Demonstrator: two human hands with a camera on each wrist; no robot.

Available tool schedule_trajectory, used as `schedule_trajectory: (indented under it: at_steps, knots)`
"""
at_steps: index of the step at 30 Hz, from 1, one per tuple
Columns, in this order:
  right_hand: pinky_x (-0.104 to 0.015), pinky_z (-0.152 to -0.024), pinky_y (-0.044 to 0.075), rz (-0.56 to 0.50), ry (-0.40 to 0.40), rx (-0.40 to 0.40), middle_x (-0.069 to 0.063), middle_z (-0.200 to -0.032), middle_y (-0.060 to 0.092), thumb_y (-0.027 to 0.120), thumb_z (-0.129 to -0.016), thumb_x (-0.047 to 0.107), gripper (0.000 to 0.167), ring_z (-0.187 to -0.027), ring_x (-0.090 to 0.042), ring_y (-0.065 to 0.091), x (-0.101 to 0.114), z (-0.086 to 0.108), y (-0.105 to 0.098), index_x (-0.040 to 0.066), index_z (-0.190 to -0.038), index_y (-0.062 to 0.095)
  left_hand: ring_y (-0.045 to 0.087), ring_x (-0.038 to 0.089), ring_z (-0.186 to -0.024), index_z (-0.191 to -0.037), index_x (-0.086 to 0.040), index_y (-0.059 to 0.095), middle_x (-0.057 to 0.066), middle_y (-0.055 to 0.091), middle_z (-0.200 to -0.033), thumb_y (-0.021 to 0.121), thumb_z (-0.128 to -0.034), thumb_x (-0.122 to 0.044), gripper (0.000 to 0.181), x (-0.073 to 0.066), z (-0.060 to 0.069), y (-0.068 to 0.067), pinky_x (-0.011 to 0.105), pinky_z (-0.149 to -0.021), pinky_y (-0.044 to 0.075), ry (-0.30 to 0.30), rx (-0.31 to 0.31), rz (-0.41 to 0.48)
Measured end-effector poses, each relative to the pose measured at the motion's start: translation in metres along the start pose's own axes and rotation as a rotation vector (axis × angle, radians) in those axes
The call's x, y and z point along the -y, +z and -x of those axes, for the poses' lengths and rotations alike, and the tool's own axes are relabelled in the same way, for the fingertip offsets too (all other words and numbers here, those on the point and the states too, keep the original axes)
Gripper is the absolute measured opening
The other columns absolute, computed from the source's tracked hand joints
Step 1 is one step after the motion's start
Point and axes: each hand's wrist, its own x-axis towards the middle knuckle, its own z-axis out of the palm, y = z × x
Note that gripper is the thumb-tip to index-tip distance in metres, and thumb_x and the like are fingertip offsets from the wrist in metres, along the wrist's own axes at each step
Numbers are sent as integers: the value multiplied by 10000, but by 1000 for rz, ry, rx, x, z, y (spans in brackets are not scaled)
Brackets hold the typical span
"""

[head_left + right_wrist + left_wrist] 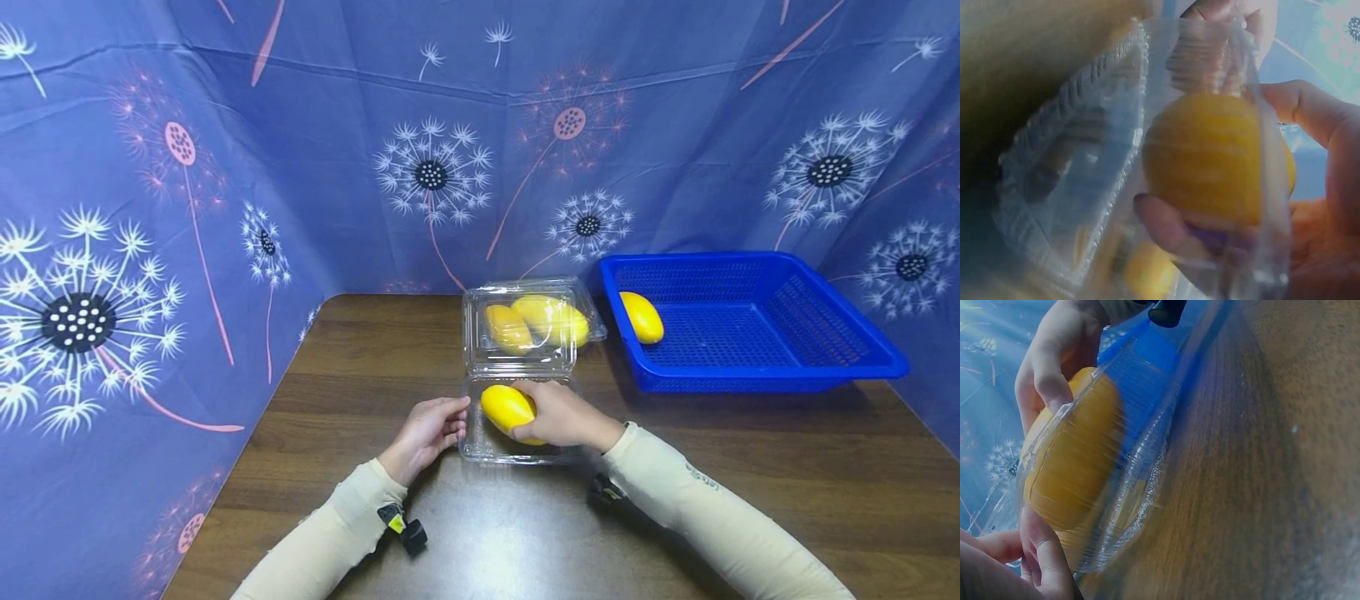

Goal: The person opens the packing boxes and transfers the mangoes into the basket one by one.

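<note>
A clear plastic clamshell box sits on the table with its lid raised at the back. My right hand grips a yellow mango inside the base, with fingers and thumb around its right end. At the box's left side, my left hand pinches the rim between thumb and fingers. The left wrist view shows the mango through the ribbed clear wall, and the left thumb at the rim. In the right wrist view, right-hand fingers reach under the mango.
Behind the raised lid stands another clear box with mangoes in it. A blue perforated basket stands at the back right, one mango by its left wall. Patterned blue cloth encloses the wooden table.
</note>
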Motion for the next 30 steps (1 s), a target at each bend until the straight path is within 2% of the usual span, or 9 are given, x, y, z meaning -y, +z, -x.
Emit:
schedule_trajectory:
  at_steps: [3, 14, 22, 30]
  knots:
    - [-261, -622, 449, 6, -8, -7, 0, -842, 631, 798, -722, 291, 622, -708, -126, 531, -2, 1, -5, 20, -1239, 582, 516, 56, -556, -826, -84, 596, -37, 579, -661, 639, -915, -101, 100, 0, -1, 0, 173, -548, 497, 0, -4, 0]
    - [-279, -675, 478, 7, -7, -43, -67, -985, 690, 785, -731, 316, 738, -762, -147, 561, -4, 7, -28, 1, -1344, 524, 513, 53, -558, -796, -100, 577, -40, 570, -661, 636, -915, -100, 133, 1, 0, 0, 173, -545, 494, 2, -1, 7]
    - [-276, -678, 487, 0, -1, -33, -71, -993, 693, 792, -738, 309, 713, -765, -142, 570, -9, 12, -36, 1, -1325, 530, 513, 44, -556, -794, -107, 577, -45, 567, -655, 637, -915, -102, 135, 2, 0, 0, 171, -544, 492, 2, 7, 4]
    - [-280, -659, 495, 8, -4, -62, -92, -1012, 694, 797, -742, 308, 698, -752, -151, 577, -11, 16, -48, 8, -1316, 537, 513, 39, -554, -779, -112, 571, -49, 565, -653, 633, -914, -96, 149, 1, 2, 1, 169, -542, 493, 7, 3, 3]
